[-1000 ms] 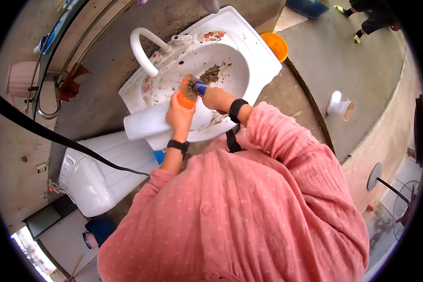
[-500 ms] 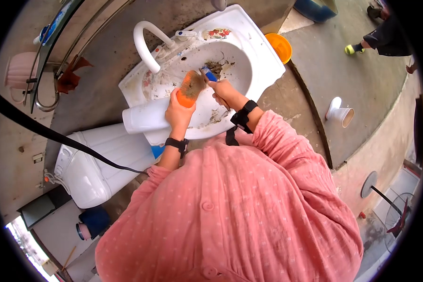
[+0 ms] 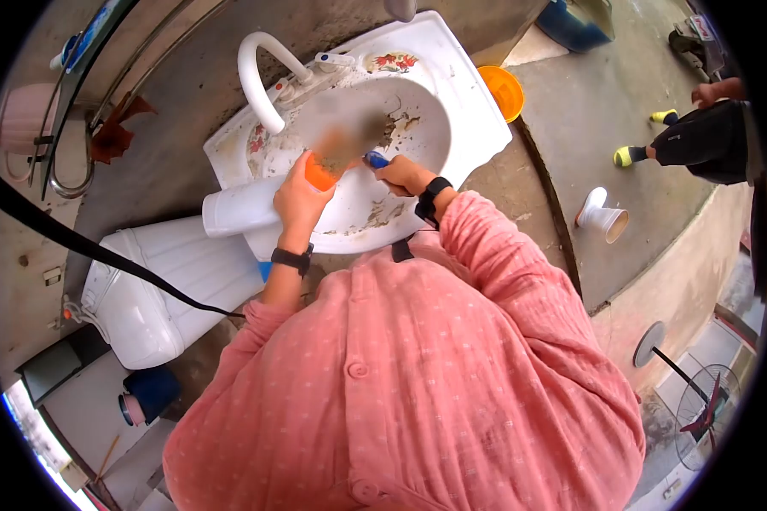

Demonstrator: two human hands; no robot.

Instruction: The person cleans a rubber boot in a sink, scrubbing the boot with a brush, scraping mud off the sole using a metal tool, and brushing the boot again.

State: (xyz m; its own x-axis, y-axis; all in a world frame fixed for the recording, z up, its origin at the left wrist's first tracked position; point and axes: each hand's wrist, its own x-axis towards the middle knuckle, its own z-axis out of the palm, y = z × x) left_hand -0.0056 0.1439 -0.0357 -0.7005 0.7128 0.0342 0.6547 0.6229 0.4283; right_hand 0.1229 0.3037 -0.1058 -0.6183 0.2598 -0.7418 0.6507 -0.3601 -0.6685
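Observation:
Over the white sink (image 3: 439, 102), my left hand (image 3: 302, 200) is wrapped round the lower end of an orange object (image 3: 321, 173), whose upper part is smeared with brown dirt and blurred. My right hand (image 3: 403, 175) is closed on a blue-handled tool (image 3: 375, 159) just right of the orange object; the tool's far end is too blurred to make out. Clumps of brown dirt (image 3: 390, 128) lie in the basin. The curved white faucet (image 3: 251, 81) stands at the back left of the basin.
An orange bucket (image 3: 501, 92) sits right of the sink. A white boot (image 3: 602, 215) lies on the floor. Another person (image 3: 699, 145) is at the upper right. Left are a white washing machine (image 3: 145, 298) and a glass shelf (image 3: 77, 77). A fan (image 3: 706, 417) is at the lower right.
The orange object and my left hand have shifted left, with its dirty end now blurred. My right hand has lowered slightly. The other person has come further into view, and the whole view has shifted a little.

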